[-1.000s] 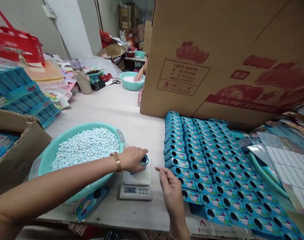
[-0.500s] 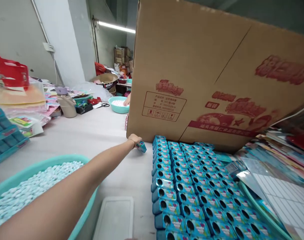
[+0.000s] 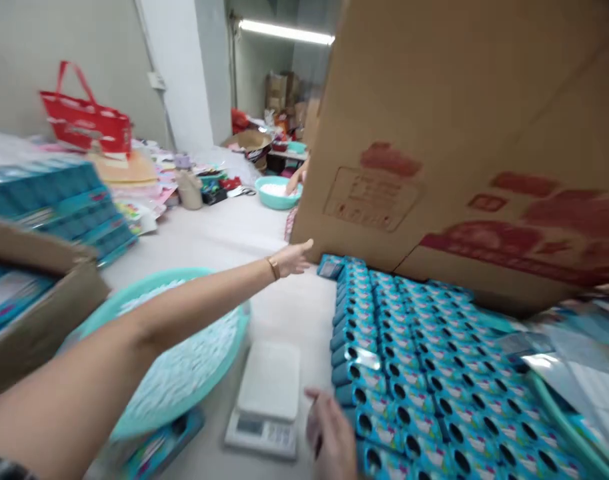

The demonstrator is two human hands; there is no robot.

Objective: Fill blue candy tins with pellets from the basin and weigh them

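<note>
My left hand [image 3: 293, 260] reaches forward, fingers spread and holding nothing. Just beyond its fingertips stands a small blue printed box [image 3: 331, 267], at the far left corner of tightly packed rows of blue boxes [image 3: 409, 373] with dark round holes in their tops. Blurred at the bottom, my right hand [image 3: 329, 433] hovers between those rows and a white digital scale [image 3: 269, 387]; its fingers are loosely bent with a gap between them, and no object shows in it. Under my left forearm sits a turquoise basin [image 3: 234, 340] of small pale blue pieces, like candies.
A large cardboard carton [image 3: 434, 133] rises behind the rows. At left are an open carton [image 3: 69, 307] and stacked blue trays [image 3: 84, 200]. Another blue box [image 3: 169, 443] lies by the basin. Far back, another person's hand [image 3: 297, 179] is at a smaller basin [image 3: 273, 201].
My left hand has let go of the blue box, which now stands at the rows' far left corner. My right hand has come into view. The camera has swung left, showing the scale's display and open carton.
</note>
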